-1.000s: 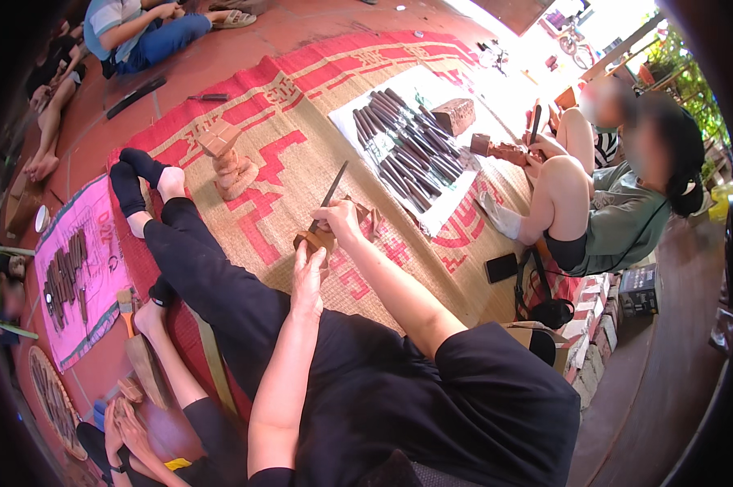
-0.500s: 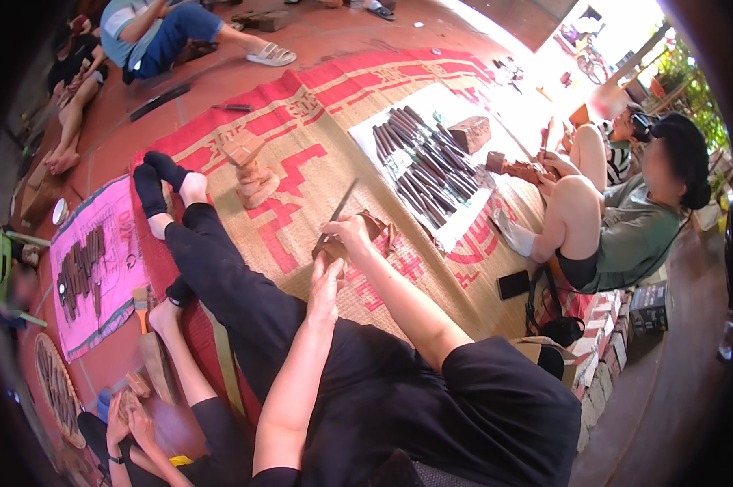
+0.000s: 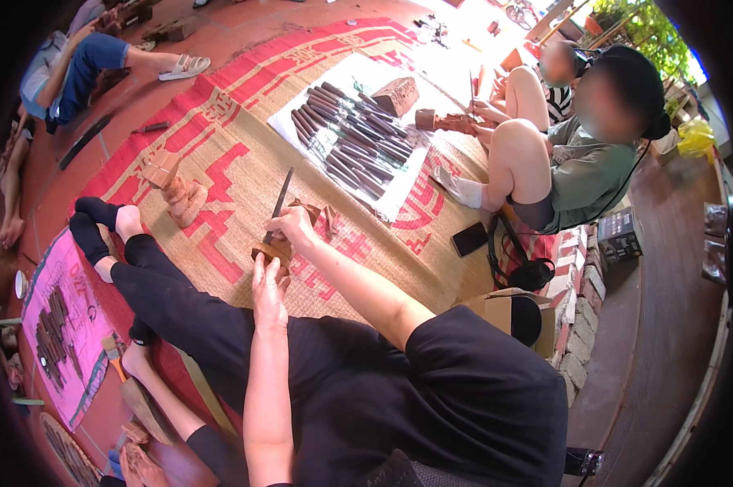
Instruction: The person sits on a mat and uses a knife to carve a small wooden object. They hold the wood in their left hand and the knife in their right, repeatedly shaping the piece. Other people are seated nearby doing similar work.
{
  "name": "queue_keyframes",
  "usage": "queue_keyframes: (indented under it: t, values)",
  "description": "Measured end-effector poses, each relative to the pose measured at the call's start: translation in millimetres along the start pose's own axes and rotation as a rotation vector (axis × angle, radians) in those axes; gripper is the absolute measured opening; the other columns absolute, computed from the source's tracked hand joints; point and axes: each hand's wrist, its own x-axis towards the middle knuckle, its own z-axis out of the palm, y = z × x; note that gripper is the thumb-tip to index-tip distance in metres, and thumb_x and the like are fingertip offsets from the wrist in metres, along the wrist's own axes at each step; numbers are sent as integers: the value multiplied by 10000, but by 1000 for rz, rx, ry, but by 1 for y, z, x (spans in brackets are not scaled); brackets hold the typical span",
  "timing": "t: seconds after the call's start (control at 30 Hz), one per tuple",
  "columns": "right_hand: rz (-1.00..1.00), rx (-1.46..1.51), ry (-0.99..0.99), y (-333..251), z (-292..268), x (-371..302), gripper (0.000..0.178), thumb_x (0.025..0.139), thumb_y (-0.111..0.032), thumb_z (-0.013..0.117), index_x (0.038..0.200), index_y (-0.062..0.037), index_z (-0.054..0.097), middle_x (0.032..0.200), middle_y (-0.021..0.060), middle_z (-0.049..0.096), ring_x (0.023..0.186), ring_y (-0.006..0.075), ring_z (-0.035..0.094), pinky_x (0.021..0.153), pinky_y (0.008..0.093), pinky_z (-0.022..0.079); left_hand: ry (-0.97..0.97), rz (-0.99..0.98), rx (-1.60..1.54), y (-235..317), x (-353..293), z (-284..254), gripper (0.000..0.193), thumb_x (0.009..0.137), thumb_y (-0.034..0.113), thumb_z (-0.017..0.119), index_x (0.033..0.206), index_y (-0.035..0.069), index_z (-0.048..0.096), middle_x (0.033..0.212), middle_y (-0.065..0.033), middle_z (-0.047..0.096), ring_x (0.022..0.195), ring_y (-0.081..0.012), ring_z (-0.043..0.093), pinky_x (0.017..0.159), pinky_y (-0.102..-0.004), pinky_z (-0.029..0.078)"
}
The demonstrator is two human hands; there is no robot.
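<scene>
Over the tan-and-red woven mat (image 3: 257, 138), the left hand (image 3: 270, 288) grips a brown wooden block (image 3: 274, 252) while the right hand (image 3: 295, 226) closes firmly around a long, slim, dark tool (image 3: 283, 191) against it.

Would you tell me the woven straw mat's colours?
The woven straw mat is tan with red patterns; best view: head.
</scene>
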Motion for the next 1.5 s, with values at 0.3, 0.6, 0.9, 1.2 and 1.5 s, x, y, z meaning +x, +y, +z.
queue_keyframes:
  t: [0.3, 0.6, 0.9, 1.2, 1.5]
  values:
    - [1, 82, -31, -1, 3, -10, 151, 636, -106, 708, 600, -2, 604, 565, 50, 583, 498, 108, 542, 470, 241, 437, 19, 12, 2, 1, -1, -1, 690, 862, 238, 590, 1421, 105, 208, 1321, -91, 393, 1114, -249, 465, 842, -328, 415]
    - [15, 204, -83, -6, 6, -22, 87, 690, -69, 682, 722, 2, 644, 635, 42, 592, 550, 97, 509, 536, 219, 414, -8, -4, 18, 0, 3, -1, 667, 866, 227, 579, 1419, 119, 221, 1283, -86, 417, 1058, -229, 485, 842, -330, 414]
    - [-12, 221, -71, 0, 8, -22, 83, 706, -66, 678, 710, -2, 625, 586, 8, 534, 500, 78, 450, 477, 229, 361, -21, -9, 53, 3, -1, 3, 669, 871, 230, 565, 1423, 121, 204, 1297, -97, 403, 1083, -248, 478, 859, -334, 407]
    - [70, 363, -28, -11, 0, -30, 104, 699, -77, 678, 767, -11, 636, 672, 36, 602, 588, 87, 529, 567, 214, 427, 14, 16, 62, 3, -2, 5, 668, 873, 227, 559, 1423, 121, 196, 1297, -86, 408, 1053, -212, 495, 850, -324, 407]
    - [44, 330, -1, -6, 5, -24, 86, 696, -83, 673, 726, -13, 634, 617, 25, 584, 510, 80, 500, 488, 210, 397, 25, 15, 22, -1, 0, 3, 667, 874, 216, 562, 1419, 127, 189, 1256, -80, 437, 1045, -206, 512, 856, -341, 398]
